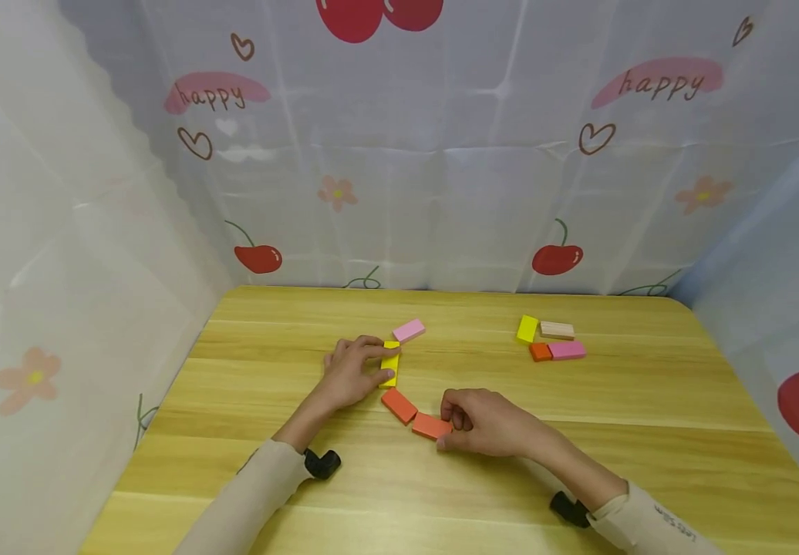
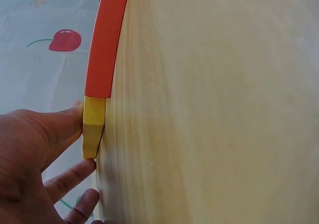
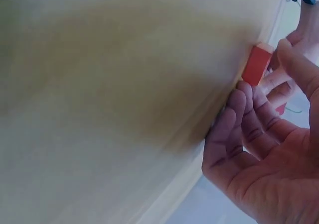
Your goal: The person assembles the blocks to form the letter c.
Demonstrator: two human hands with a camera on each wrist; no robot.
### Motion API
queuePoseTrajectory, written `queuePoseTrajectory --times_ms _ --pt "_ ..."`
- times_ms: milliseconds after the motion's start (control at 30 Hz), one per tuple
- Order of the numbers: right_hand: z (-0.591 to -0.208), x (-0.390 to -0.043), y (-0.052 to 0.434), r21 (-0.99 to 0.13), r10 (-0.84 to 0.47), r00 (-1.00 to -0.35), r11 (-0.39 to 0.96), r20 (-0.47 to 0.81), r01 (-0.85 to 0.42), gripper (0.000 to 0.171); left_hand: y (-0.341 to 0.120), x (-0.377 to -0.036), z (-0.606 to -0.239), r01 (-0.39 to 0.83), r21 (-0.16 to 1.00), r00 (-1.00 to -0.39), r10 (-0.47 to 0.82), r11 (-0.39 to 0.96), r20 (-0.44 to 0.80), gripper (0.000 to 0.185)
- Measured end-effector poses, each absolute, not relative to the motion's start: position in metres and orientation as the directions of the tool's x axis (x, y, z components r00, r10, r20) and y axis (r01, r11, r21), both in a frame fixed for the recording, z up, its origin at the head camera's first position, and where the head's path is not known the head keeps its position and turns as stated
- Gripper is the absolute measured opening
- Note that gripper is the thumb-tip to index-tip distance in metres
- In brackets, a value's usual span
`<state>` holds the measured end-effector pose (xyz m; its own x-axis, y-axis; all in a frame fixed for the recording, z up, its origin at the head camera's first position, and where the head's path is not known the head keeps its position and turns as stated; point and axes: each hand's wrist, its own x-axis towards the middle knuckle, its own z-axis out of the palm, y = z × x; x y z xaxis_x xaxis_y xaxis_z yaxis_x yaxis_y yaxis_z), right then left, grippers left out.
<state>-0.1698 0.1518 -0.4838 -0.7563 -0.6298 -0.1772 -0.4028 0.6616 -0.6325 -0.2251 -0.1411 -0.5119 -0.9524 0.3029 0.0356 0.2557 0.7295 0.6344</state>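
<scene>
My left hand [image 1: 351, 374] holds a yellow block [image 1: 390, 362] lying on the table, index finger near its far end and thumb near its close end. An orange-red block [image 1: 399, 406] slants away from the yellow block's near end. Another orange-red block [image 1: 430, 426] continues the curved row to the right. My right hand [image 1: 490, 422] is at that block's right end, thumb on the near side and curled fingers on the far side. In the right wrist view, fingertips [image 3: 244, 87] meet the red block [image 3: 257, 64]. Beyond the yellow block lies a pale pink block [image 1: 409, 331].
At the back right, a yellow block [image 1: 527, 329], a bare wood block [image 1: 557, 331], a small orange block [image 1: 541, 352] and a pink block [image 1: 568, 351] lie grouped on the wooden table [image 1: 288, 493]. A printed curtain [image 1: 427, 208] hangs behind and beside the table.
</scene>
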Motion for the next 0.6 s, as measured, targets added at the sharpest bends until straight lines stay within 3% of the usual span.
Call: queuePoseTrajectory --times_ms 300,600 --pt "-0.478 -0.176 0.168 -0.65 -0.64 -0.747 0.648 -0.182 -0.397 0.035 -0.141 -0.224 -0.511 0.257 0.631 -0.952 0.305 0.732 0.034 0.043" --pt "-0.478 -0.19 0.206 -0.619 -0.569 -0.81 0.689 -0.141 -0.376 0.027 -0.141 -0.224 -0.51 0.248 0.629 -0.954 0.299 0.737 0.025 0.043"
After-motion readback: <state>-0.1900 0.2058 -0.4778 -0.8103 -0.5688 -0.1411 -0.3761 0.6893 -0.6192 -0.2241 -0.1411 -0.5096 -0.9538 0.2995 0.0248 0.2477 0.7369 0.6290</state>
